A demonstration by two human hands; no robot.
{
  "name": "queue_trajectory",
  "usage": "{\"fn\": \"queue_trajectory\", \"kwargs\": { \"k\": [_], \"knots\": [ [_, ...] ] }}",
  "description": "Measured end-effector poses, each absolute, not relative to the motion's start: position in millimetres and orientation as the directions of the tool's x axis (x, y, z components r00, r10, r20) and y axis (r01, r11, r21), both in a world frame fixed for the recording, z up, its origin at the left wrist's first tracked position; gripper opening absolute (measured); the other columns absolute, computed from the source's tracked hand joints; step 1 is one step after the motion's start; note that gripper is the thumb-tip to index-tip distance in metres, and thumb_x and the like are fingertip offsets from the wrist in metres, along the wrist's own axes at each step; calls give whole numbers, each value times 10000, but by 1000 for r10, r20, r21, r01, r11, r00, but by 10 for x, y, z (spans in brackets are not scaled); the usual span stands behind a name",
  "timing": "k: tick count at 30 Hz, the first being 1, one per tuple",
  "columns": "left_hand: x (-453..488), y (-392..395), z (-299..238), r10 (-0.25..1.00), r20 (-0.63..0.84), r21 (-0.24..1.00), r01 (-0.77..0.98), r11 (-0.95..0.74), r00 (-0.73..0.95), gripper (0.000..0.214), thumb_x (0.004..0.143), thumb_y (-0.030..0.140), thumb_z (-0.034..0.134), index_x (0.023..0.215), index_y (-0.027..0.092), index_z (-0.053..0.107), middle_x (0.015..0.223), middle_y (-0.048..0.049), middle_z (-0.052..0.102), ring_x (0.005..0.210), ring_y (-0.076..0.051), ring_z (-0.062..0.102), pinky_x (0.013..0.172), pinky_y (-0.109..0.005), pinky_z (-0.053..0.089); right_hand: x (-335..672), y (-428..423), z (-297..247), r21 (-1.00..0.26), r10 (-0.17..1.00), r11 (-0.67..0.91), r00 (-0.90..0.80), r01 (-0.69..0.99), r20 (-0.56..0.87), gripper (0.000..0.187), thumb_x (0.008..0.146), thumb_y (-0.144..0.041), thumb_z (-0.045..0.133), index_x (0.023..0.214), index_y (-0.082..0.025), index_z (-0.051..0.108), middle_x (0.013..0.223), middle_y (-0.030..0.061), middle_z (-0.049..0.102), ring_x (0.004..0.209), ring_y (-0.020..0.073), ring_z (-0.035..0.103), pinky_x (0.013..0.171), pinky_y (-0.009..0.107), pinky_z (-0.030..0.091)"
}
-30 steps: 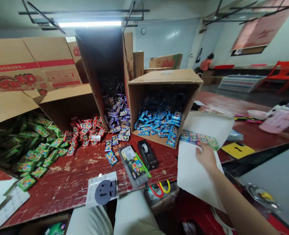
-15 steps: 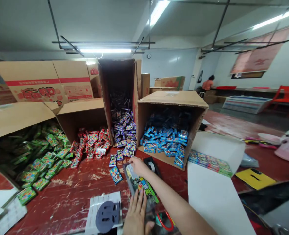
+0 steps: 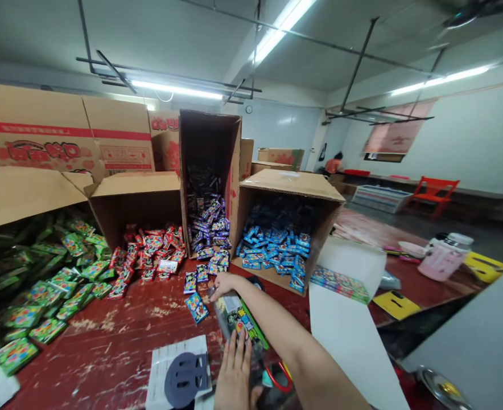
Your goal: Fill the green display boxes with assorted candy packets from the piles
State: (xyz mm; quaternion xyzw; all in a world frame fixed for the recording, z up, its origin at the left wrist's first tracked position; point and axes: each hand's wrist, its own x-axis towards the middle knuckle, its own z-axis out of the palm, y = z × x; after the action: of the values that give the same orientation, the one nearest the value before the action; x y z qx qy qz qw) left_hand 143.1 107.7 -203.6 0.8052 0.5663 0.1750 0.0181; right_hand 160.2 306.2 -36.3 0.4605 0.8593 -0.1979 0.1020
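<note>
A clear plastic bag [image 3: 222, 316] with a green-and-black cartoon-printed pack [image 3: 245, 319] inside lies on the red table in front of me. My left hand [image 3: 234, 364] presses flat on its near part, fingers stretched out. At the far end, the fingers of my right hand [image 3: 226, 283] are closed on the bag's edge. Small blue packet [image 3: 196, 307] and purple packet [image 3: 190, 282] lie just left of that hand. Red-handled scissors [image 3: 282, 377] rest partly under the plastic near my right forearm. A dark object behind my right wrist is mostly hidden.
Open cartons hold green packets [image 3: 44, 299], red packets [image 3: 153, 247], purple packets [image 3: 211, 225] and blue packets [image 3: 277, 247]. A white box [image 3: 341, 330] with a row of packets stands right. A dark round plastic piece [image 3: 186, 378] lies on paper near the front. A person [image 3: 333, 164] is far behind.
The view has turned to the right, shifting the surroundings left. My right hand has moved slightly to the far-left corner of the bag; my left hand stays flat on it.
</note>
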Motion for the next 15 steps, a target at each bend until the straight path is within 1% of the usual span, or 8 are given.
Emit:
{"fn": "queue_trajectory", "kwargs": {
  "k": [2,4,6,8,10,12,14,15],
  "knots": [
    [1384,1063,-1860,914,228,322,860,-395,334,820,758,371,594,1450,161,208,1548,-100,152,1417,-328,91,1135,-523,226,1652,3125,-223,-253,726,522,-580,815,-369,326,595,-417,787,539,-139,626,513,-34,562,574,139,532,578,241,395],
    [1289,1051,-1642,894,192,471,761,-446,404,798,782,397,574,1456,180,206,1547,-89,152,1416,-318,109,1127,-504,250,1788,3156,-41,-271,722,545,-608,794,-331,310,519,-344,828,470,-142,598,453,-46,507,550,134,497,538,230,355],
    [1196,1050,-1411,893,246,587,675,-447,377,760,816,361,538,1467,211,174,1544,-77,169,1416,-299,136,1110,-497,285,2004,3102,164,-299,739,561,-629,772,-241,265,540,-307,811,492,-142,610,464,-47,496,548,127,472,520,227,324],
    [1141,1052,-1171,911,354,645,650,-401,210,737,850,286,482,1479,212,106,1541,-91,208,1414,-277,170,1097,-495,311,2244,2923,348,-346,751,571,-644,744,-145,212,642,-318,740,574,-142,644,509,-43,515,545,118,459,510,224,311],
    [1117,1032,-929,907,422,685,649,-331,17,684,886,237,403,1481,169,72,1516,-136,291,1390,-258,266,1078,-469,353,2432,2615,462,-408,751,575,-656,709,-83,216,736,-341,648,650,-143,659,549,-39,534,539,111,460,502,215,317],
    [1095,970,-717,902,428,697,657,-288,-59,593,920,238,333,1470,138,135,1443,-168,425,1313,-241,421,1025,-411,430,2514,2211,478,-468,744,572,-666,674,-49,251,776,-363,593,665,-145,648,575,-34,544,550,111,471,502,206,334],
    [1047,858,-588,874,485,610,727,-315,-29,572,927,236,316,1466,146,148,1376,-164,514,1232,-233,521,965,-375,483,2488,1771,398,-571,756,540,-654,618,7,281,780,-378,575,624,-149,616,584,-27,543,566,115,470,508,204,346],
    [1011,788,-568,849,528,530,779,-335,6,605,917,247,346,1470,150,120,1379,-166,510,1222,-247,530,953,-383,490,2444,1559,330,-701,792,474,-605,533,76,288,770,-375,580,593,-149,593,571,-23,531,560,114,457,504,207,344]
  ]
}}
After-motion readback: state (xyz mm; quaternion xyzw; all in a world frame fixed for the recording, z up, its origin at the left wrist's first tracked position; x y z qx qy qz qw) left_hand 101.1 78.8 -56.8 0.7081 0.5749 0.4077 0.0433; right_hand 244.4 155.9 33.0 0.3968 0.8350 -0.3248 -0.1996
